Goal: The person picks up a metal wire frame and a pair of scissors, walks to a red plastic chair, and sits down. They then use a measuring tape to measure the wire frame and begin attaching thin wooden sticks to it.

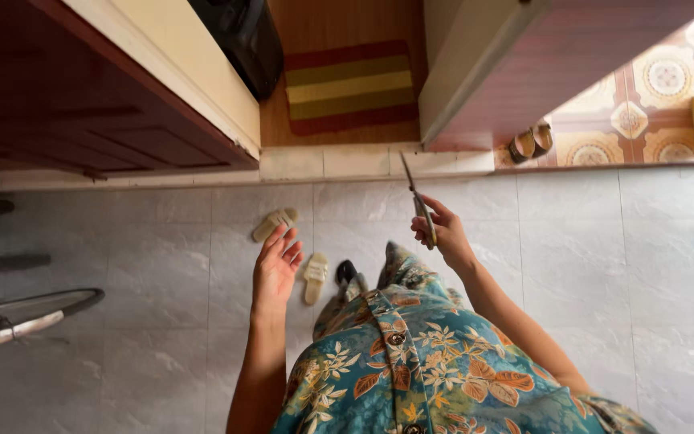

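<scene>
Your right hand (442,229) grips a knife (417,198); your left hand (276,265) hangs open and empty.

The blade points up and away toward the doorstep (347,163), with the handle closed in your fingers. Below your spread left fingers, two beige slippers (292,251) lie on the grey tiled floor (588,265).

I see a dull metal knife (418,199), glossy grey marbled floor tiles (572,265), a woven striped mat (351,87), polished wooden doors (82,96), and soft printed cloth shirt (427,362).
</scene>
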Tool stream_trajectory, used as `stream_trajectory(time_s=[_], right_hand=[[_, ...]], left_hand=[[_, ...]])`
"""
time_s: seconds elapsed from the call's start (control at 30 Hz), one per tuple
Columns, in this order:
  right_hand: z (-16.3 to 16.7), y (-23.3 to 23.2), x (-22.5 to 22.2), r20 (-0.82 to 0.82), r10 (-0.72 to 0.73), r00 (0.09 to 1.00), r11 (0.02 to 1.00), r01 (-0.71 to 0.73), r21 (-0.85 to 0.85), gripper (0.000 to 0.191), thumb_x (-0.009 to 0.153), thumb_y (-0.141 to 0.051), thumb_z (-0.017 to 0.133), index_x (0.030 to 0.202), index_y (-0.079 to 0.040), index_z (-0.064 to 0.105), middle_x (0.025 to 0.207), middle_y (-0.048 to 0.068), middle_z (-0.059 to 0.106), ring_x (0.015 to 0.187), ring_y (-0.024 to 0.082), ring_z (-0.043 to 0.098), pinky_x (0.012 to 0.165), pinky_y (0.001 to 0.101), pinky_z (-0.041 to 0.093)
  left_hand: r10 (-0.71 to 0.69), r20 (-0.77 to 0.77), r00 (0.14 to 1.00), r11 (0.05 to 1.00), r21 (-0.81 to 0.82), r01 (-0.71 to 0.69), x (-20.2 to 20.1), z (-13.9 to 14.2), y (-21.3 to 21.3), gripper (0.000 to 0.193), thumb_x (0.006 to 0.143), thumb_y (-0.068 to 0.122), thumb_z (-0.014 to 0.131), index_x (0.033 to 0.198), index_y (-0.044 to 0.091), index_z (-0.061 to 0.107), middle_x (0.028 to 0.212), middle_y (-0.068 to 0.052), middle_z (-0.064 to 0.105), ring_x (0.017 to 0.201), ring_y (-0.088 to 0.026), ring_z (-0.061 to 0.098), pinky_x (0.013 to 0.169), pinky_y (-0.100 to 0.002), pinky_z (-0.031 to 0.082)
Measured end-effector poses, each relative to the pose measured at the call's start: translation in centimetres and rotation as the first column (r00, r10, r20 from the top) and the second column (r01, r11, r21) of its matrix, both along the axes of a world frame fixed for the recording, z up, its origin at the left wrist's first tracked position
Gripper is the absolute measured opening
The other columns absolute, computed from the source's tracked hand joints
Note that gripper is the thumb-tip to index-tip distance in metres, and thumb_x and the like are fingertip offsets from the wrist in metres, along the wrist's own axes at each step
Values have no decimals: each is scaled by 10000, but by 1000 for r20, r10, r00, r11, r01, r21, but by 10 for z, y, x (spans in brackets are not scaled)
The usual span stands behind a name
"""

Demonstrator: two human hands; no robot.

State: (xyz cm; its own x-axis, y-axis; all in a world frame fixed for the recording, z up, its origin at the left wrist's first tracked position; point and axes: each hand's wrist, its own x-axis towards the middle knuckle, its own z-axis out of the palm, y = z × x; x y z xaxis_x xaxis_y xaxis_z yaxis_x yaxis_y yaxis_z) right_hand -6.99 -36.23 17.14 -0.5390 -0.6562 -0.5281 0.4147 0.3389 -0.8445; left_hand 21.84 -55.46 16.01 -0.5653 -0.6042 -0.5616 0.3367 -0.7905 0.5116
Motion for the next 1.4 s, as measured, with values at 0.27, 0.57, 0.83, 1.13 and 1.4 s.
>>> stream_trajectory(time_s=[0.27, 0.57, 0.83, 1.13, 1.4], right_hand=[[24, -36, -49, 5, -101, 995, 985, 100, -139, 603, 923, -128, 703, 1483, -30, 502, 828, 85, 658, 593, 97, 564, 480, 242, 439], [19, -104, -159, 53, 50, 997, 998, -52, 26, 562, 921, -113, 667, 1458, -42, 519, 772, 43, 598, 508, 82, 496, 431, 231, 380], [21, -156, -222, 82, 162, 983, 983, -153, -104, 488, 981, -214, 668, 1435, -69, 564, 673, -9, 571, 422, 60, 481, 351, 224, 362], [18, -212, -284, 24, 245, 969, 962, -241, -126, 502, 967, -234, 681, 1426, -64, 567, 756, 12, 624, 498, 63, 539, 393, 200, 383], [28, -257, -320, 7, 190, 982, 974, -188, -128, 462, 972, -180, 686, 1409, -61, 593, 843, 0, 610, 660, 59, 563, 533, 186, 458]], left_hand=[[-357, 9, 934, 913, -210, 351, -139, 21, -45, 371, 1011, 211, 631, 1356, 80, 599, 1204, -84, 726, 957, -164, 699, 859, -327, 534], [-217, -5, 976, 976, 14, 217, -215, 3, -76, 326, 989, 215, 615, 1304, 131, 622, 1168, -39, 727, 936, -153, 716, 806, -328, 551], [-54, -14, 998, 995, 86, 55, -234, 10, -107, 266, 1003, 181, 596, 1260, 129, 642, 1120, -33, 742, 916, -144, 717, 761, -319, 576], [109, 40, 993, 980, -169, -101, -281, -1, -202, 312, 1006, 187, 621, 1302, 89, 642, 1123, -63, 729, 888, -147, 691, 733, -280, 546], [78, 610, 789, 436, -732, 523, -342, 2, -255, 323, 897, 158, 733, 1204, 80, 670, 1113, -109, 710, 848, -180, 755, 767, -333, 593]])
